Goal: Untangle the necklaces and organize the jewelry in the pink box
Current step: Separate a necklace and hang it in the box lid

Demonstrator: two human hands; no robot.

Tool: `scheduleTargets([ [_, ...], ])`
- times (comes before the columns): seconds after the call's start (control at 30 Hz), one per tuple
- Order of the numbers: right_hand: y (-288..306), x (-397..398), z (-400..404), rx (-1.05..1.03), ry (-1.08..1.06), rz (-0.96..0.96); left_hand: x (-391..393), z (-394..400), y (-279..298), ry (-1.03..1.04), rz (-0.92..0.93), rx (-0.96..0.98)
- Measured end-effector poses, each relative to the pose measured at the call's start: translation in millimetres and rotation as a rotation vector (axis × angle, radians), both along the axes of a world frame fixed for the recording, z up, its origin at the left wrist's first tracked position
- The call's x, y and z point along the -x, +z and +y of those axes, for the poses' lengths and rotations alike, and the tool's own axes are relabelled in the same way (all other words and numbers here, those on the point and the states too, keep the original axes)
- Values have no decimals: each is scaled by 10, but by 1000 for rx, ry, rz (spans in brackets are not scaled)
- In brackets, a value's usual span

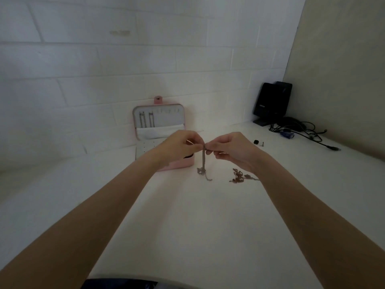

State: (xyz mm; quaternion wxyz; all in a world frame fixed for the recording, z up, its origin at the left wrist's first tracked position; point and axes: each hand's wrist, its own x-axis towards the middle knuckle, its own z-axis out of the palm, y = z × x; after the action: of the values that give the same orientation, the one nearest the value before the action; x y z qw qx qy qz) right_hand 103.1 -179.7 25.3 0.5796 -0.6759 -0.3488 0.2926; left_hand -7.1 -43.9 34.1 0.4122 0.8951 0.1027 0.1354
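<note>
Here: white table; open pink box standing at the wall; left hand and right hand, fingertips pinched on silver necklace dangling to the table; tangled chains beside.

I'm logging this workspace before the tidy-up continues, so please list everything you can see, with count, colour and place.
pink box: one, pink with white lining, open, far centre of the table, against the wall
hung chains: two, silvery, in the box lid
silver necklace: one, silvery, dangling from both hands, its lower end on the table
tangled jewelry: one small heap, reddish-brown, on the table under the right wrist
speaker: one, black, far right corner
cables: a bundle, black with a blue plug, beside the speaker
small dark bits: two, black, right of the hands, unclear what
table: one, white
left hand: pinching the necklace
right hand: pinching the necklace
</note>
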Motion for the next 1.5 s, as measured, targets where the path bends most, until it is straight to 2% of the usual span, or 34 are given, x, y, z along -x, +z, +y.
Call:
scheduleTargets([
  [0.17, -7, 16, 10, -52, 71, 97, 64, 85, -100, -82, 8, 544],
  [0.3, -101, 57, 52, -60, 102, 171, 50, 105, -152, -37, 6, 649],
  [0.4, -125, 22, 63, -61, 47, 197, 45, 83, -113, 9, 1, 624],
  [0.67, -139, -4, 129, -52, 73, 167, 2, 78, -115, 19, -4, 376],
  [0.9, -120, -40, 166, 158, 183, -12, -25, 122, -54, 0, 171, -44],
  [1.03, -97, -15, 203, 264, 202, -133, -64, 73, -12, -30, 259, -210],
  [1.1, -94, -20, 198, 261, 220, -133, -72, 70, -14, -35, 255, -219],
  [1.2, -124, -62, 155, 181, 256, -23, -57, 80, -28, -20, 215, -194],
  [1.37, -162, -89, 103, 82, 273, 153, -25, 73, -65, -18, 113, 4],
  [1.5, -165, -81, 121, -35, 238, 349, -39, 60, -47, -14, 16, 71],
])
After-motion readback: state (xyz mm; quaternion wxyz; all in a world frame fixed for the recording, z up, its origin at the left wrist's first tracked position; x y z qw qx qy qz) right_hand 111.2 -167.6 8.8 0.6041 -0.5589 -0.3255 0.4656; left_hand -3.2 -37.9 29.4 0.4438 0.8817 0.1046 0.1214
